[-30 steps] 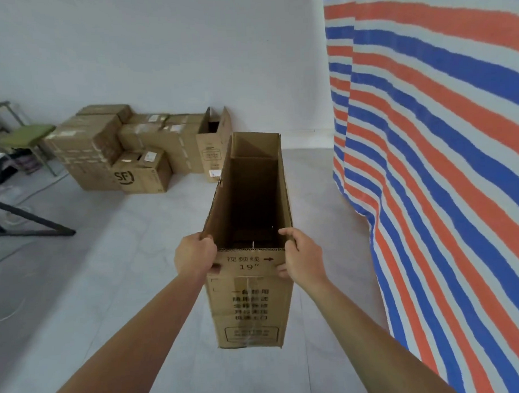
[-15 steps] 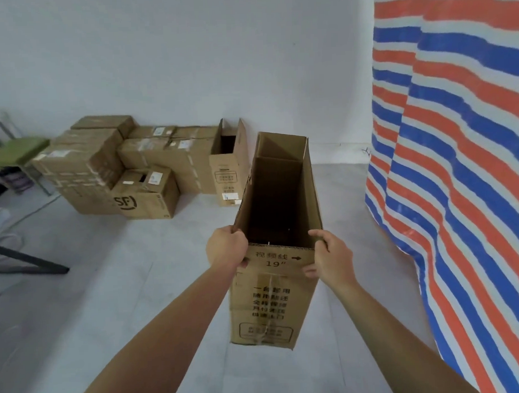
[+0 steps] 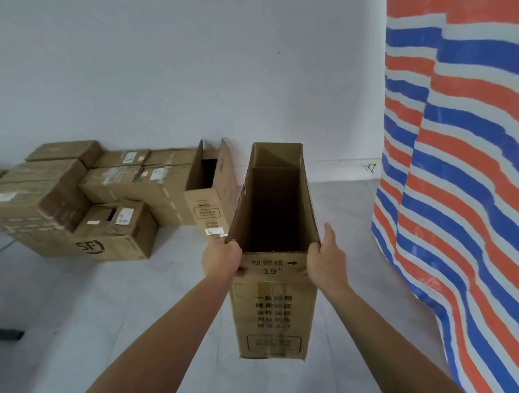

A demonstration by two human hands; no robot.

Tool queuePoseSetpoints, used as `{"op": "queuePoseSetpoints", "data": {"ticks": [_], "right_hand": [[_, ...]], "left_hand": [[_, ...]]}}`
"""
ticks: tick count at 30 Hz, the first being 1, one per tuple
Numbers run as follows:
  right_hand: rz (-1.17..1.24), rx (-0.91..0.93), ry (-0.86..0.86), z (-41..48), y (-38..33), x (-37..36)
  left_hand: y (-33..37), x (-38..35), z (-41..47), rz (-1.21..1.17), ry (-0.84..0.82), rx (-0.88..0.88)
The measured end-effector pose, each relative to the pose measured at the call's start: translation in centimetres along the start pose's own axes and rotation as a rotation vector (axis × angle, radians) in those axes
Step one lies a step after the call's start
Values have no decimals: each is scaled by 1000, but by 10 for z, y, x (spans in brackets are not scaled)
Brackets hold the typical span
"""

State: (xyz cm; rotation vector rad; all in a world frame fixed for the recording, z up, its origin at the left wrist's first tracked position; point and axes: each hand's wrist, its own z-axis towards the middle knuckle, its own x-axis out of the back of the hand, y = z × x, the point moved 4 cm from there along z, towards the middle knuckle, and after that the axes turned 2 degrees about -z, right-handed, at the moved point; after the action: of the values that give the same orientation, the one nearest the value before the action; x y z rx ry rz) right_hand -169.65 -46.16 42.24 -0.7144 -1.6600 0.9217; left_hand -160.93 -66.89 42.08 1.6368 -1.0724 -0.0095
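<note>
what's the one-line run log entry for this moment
tall open brown cardboard box: upright, interior dark | left hand: grips near-left rim corner | right hand: holds near-right rim corner

Only two arms and two hands of the person show. The left hand (image 3: 222, 261), at the left side of the tall cardboard carton (image 3: 275, 310), is bare, and its back and knuckles face the camera. The right hand (image 3: 325, 258), at the carton's right side, is bare too. The left forearm (image 3: 169, 331), below and left of the carton, is uncovered from the wrist to the picture's lower edge. The right forearm (image 3: 374, 324), below and right of the carton, is equally uncovered. Both look smooth and broaden toward the camera. Any clothing lies out of view.
</note>
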Motion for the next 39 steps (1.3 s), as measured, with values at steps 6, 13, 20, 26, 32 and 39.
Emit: {"op": "queuePoseSetpoints", "data": {"ticks": [6, 13, 20, 26, 32, 39], "right_hand": [[-61, 6, -118, 119, -52, -50], [-142, 18, -94, 255, -95, -138], [-131, -14, -43, 378, -125, -202], [-85, -74, -49, 474, -100, -239], [-112, -102, -109, 576, -58, -282], [-107, -225, -190, 641, 2, -348]], "left_hand": [[46, 2, 110, -76, 17, 57], [87, 4, 266, -206, -12, 81], [138, -10, 409, -144, -42, 69], [159, -60, 501, -132, -59, 113], [159, -122, 596, -112, -27, 207], [104, -181, 690, -151, -30, 349]]}}
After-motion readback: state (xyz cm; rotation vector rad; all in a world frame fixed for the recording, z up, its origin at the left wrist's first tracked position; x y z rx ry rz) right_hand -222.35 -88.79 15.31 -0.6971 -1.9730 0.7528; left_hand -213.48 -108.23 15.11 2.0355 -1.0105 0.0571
